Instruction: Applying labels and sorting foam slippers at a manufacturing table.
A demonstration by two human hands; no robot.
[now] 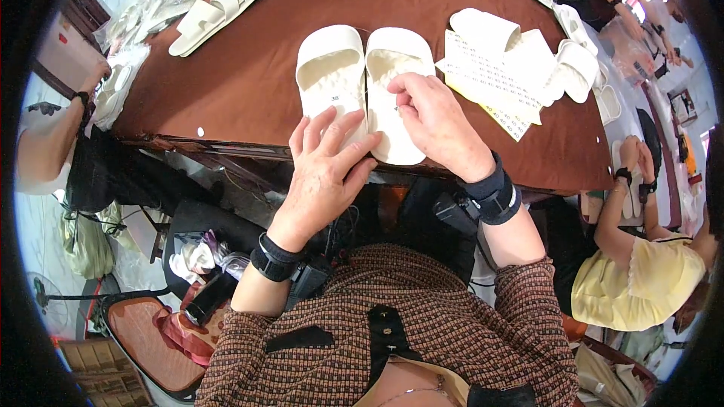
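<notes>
Two white slide slippers lie side by side before me on the brown-covered table, toes pointing away. On the heel part of the left slipper [329, 53] my left hand [326, 158] rests with its fingers spread, its thumb side reaching toward the other slipper. A small dark printed mark shows on that slipper's footbed, just beyond the fingers. Over the right slipper [400, 49] my right hand [437, 117] is closed, thumb and fingers pinched together at the footbed. Next to the fingertips is a tiny dark mark; whatever they pinch is too small to make out.
Right of the pair, printed label sheets [490, 79] lie partly under another white slipper [483, 30]. More white slippers [575, 69] line the table's right edge. At the far left lies a further pair [219, 15] near plastic-wrapped ones. People's arms [615, 181] are at both sides.
</notes>
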